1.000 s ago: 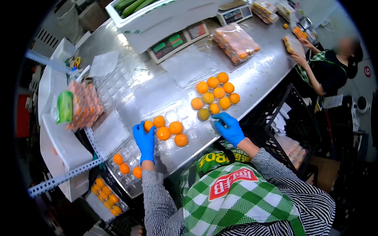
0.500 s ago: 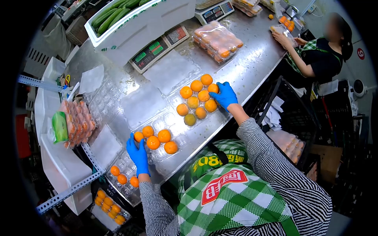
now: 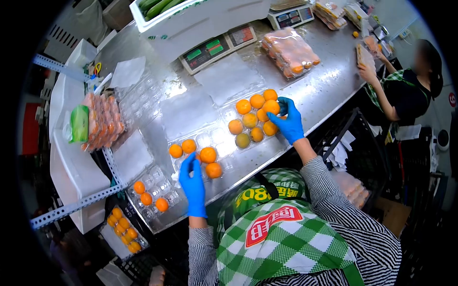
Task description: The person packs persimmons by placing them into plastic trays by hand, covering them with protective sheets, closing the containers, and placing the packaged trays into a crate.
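Note:
My gloved right hand [image 3: 289, 123] has its thumb and fingers around an orange [image 3: 272, 107], at the right side of a clear tray [image 3: 224, 114] well filled with oranges, one of them greenish [image 3: 242, 140]. My gloved left hand [image 3: 192, 188] is closed over an orange in another clear tray [image 3: 206, 139]; its fingers cover most of that fruit. Around it sit a few more oranges [image 3: 208, 155] and bare cups. Further left, a third clear tray [image 3: 155, 178] holds three oranges [image 3: 162, 205] along its near side.
White sheets [image 3: 187, 113] lie on the metal table [image 3: 329, 81] behind the trays. Beyond are a scale [image 3: 212, 49], a foam box of cucumbers [image 3: 205, 28] and wrapped orange packs [image 3: 291, 50]. A slotted metal bar [image 3: 78, 207] crosses at left. A co-worker [image 3: 405, 90] handles a pack at right.
My left hand has moved right and closed over an orange. My right hand has curled around an orange at its tray's edge. The whole view has shifted as the head turned.

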Available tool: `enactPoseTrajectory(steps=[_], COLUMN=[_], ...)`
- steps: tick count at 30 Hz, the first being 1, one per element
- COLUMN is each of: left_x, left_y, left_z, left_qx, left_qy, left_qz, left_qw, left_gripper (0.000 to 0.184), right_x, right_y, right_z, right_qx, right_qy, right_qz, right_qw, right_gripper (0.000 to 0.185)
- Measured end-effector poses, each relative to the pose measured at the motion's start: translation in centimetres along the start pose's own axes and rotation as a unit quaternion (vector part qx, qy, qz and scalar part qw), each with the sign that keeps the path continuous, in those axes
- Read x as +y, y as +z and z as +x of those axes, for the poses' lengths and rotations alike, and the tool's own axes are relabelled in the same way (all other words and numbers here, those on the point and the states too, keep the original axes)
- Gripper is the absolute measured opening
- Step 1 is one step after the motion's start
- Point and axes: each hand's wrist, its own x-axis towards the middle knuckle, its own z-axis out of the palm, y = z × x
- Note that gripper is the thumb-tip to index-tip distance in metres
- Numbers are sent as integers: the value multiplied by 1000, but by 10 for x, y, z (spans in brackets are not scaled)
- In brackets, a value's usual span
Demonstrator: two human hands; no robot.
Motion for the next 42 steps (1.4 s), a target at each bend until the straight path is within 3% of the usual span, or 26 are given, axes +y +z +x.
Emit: enactPoseTrajectory(steps=[2, 3, 6, 12, 17, 22, 28, 31, 42], left_x=[17, 32, 46, 46, 42, 42, 44, 41, 36], left_y=[23, 33, 58, 68, 51, 42, 32, 30, 27], left_z=[-9, -14, -18, -22, -20, -24, -31, -34, -41], left_qx=[-52, -76, -112, -86, -100, -137, -169, -171, -130], left_qy=[-36, -58, 54, 111, 108, -4, -54, -48, -79], left_qz=[-61, -85, -73, -106, -74, -166, -182, -165, -230], left_qw=[996, 992, 990, 984, 986, 977, 967, 970, 961], left_gripper=[32, 34, 55, 64, 59, 51, 46, 42, 40], right_x=[-6, -18, -50, -70, -63, -77, -89, -86, -88], right_y=[18, 27, 47, 70, 72, 69, 66, 68, 76], right_z=[-14, -23, -50, -86, -88, -95, -101, -104, -115], right_qx=[-51, -97, -246, -339, -324, -307, -305, -310, -293], right_qy=[-3, 44, 178, 224, 239, 217, 229, 174, 192], right_qz=[150, 293, 518, 581, 516, 402, 353, 289, 294], right_qw=[987, 950, 799, 705, 756, 835, 854, 889, 890], right_gripper=[51, 46, 44, 53, 52, 47, 41, 38, 42])
